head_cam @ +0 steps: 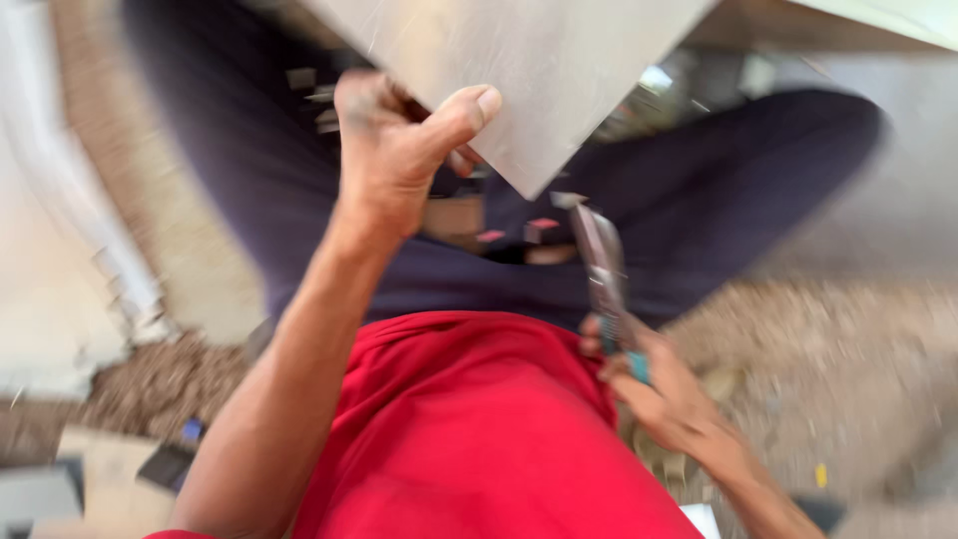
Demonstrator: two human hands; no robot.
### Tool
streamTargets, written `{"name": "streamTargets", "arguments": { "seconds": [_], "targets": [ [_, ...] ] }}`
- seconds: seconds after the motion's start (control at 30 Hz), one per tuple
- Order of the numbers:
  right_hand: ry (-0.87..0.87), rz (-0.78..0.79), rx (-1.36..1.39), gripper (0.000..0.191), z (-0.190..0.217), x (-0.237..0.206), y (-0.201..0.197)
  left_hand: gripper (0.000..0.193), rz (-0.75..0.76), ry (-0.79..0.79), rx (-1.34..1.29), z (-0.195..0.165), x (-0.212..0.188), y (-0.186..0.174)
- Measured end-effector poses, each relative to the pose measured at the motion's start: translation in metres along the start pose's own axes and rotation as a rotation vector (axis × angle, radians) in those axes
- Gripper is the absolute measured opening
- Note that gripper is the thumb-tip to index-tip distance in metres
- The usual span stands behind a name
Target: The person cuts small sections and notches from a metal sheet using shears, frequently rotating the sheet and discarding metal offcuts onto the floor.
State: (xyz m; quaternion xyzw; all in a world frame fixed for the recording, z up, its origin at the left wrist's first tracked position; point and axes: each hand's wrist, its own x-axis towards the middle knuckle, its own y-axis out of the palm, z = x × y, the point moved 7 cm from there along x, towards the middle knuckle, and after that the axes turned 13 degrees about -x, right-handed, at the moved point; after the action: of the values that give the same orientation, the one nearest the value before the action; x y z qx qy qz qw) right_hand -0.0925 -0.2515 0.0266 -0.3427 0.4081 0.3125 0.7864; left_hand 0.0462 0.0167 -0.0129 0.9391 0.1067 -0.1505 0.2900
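The left hand [394, 150] pinches the corner of a grey tile [529, 70] held above the lap, while the right hand [664, 394] is closed around teal-handled pliers [604, 274] just below that corner.

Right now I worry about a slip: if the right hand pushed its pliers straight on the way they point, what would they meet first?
Probably the tile corner: the right hand aims the pliers up at it, though blur hides the depth.
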Motion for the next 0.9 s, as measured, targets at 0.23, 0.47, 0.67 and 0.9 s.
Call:
{"name": "streamTargets", "arguments": {
  "seconds": [0.23,0.47,0.67,0.9],
  "targets": [
    [-0.163,0.152,0.01,0.076,0.04,0.04,-0.006,0.054,-0.018,-0.005,-0.21,0.009,-0.052,-0.026],
    [-0.005,0.19,-0.228,0.079,0.064,0.049,-0.022,0.056,0.035,-0.007,-0.202,0.018,-0.05,-0.031],
    [0.026,0.11,-0.462,0.046,0.081,0.048,-0.028,0.064,0.031,-0.003,-0.228,0.021,-0.051,-0.025],
    [-0.134,-0.029,-0.448,0.016,0.078,0.046,-0.031,0.031,0.183,-0.133,-0.351,0.018,-0.041,-0.033]
  ]
}}
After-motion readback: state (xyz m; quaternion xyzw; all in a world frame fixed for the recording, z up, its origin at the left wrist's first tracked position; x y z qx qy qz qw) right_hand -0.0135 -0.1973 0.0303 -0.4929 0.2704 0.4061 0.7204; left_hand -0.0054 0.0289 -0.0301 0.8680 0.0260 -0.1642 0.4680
